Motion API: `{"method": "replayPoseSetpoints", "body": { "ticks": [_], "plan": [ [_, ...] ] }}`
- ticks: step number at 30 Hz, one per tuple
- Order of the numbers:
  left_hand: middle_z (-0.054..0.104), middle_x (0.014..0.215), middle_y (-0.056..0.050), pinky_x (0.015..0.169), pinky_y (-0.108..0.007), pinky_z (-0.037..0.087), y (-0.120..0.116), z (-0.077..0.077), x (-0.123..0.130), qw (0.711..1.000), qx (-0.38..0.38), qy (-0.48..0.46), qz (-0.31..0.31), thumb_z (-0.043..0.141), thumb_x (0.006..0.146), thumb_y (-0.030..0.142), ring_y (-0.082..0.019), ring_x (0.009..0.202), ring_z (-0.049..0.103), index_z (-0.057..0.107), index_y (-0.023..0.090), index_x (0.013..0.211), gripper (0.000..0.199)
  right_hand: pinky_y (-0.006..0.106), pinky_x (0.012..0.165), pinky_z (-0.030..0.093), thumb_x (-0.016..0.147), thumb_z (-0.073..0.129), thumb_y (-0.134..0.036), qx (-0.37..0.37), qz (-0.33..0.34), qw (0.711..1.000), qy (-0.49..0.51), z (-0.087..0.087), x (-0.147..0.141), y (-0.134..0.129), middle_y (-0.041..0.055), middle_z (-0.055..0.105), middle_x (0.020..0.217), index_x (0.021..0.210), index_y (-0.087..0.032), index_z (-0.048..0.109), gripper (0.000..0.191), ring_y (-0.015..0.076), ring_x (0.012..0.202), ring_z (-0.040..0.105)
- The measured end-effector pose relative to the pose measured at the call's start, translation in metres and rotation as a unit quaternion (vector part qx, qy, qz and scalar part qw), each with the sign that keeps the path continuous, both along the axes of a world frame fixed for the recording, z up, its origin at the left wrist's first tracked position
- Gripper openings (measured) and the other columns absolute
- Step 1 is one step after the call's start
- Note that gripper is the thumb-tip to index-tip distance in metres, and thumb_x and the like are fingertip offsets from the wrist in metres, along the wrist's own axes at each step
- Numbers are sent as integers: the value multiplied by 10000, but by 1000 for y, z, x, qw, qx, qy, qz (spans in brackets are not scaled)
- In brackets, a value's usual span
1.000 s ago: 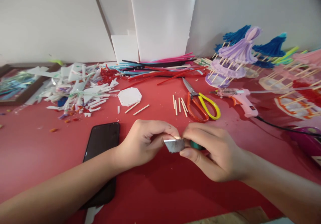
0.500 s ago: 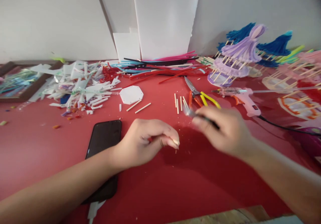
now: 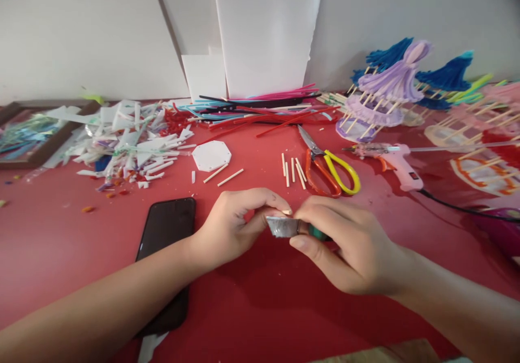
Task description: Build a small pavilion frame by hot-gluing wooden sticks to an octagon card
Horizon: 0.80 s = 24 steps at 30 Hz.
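Stick (image 3: 287, 212) right at the blade (image 3: 282, 227)!

Left hand (image 3: 239, 222) pinches it between thumb and finger; right hand (image 3: 349, 241), just beside, grips the blade's green handle (image 3: 318, 233). Looks like trimming; next stroke seems to want a steady pinch.

A pale grey wall (image 3: 365, 5) rises behind the red worktop (image 3: 252, 314). A dark, slanting seam (image 3: 167, 23) splits the wall, its left part whiter. Soft light leaves a dull sheen on the worktop's left side.
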State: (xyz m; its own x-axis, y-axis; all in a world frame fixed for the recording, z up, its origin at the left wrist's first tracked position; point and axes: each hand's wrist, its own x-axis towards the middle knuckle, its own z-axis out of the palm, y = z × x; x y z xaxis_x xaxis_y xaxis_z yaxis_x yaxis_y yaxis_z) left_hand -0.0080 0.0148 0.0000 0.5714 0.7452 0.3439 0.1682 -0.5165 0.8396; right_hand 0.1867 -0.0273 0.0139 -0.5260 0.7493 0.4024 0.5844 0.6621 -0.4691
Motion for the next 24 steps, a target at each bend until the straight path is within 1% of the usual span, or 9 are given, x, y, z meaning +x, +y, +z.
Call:
{"method": "replayPoseSetpoints", "body": {
  "ticks": [5,12,17,19,24],
  "plan": [
    [706,778,-33,629,-177,503,-1,2,0,1000,6,6,-26,460,787,-4,-97,680,644,637,137,834,231,213,502,343,874,486,-247,-20,-7,1000,4,0,1,1,-16,482,642,734,-171,479,159,88,546,425],
    [703,786,-34,639,-169,497,-1,1,0,999,7,3,-37,449,766,-28,-97,689,643,629,139,843,257,208,501,335,874,489,-243,-41,6,999,17,0,1,0,-24,468,638,735,-171,476,156,81,544,411],
    [707,816,-32,649,-157,488,1,-1,0,999,2,3,-44,430,730,-71,-91,711,644,631,138,849,313,207,499,327,877,489,-244,-50,13,999,16,-1,2,0,-27,457,639,735,-169,468,163,78,543,403],
    [706,820,-31,657,-153,486,1,-2,0,999,-1,0,-48,439,741,-69,-88,718,645,633,136,848,302,207,495,321,879,488,-244,-51,16,998,14,-1,2,0,-29,452,640,735,-171,463,163,77,542,398],
    [713,819,-39,642,-156,495,0,-3,-1,998,-32,-13,-59,512,804,2,-96,720,655,639,138,850,192,211,492,318,886,479,-244,-59,32,998,18,-1,3,0,-30,441,634,726,-177,452,176,81,540,385]
  ]
}}
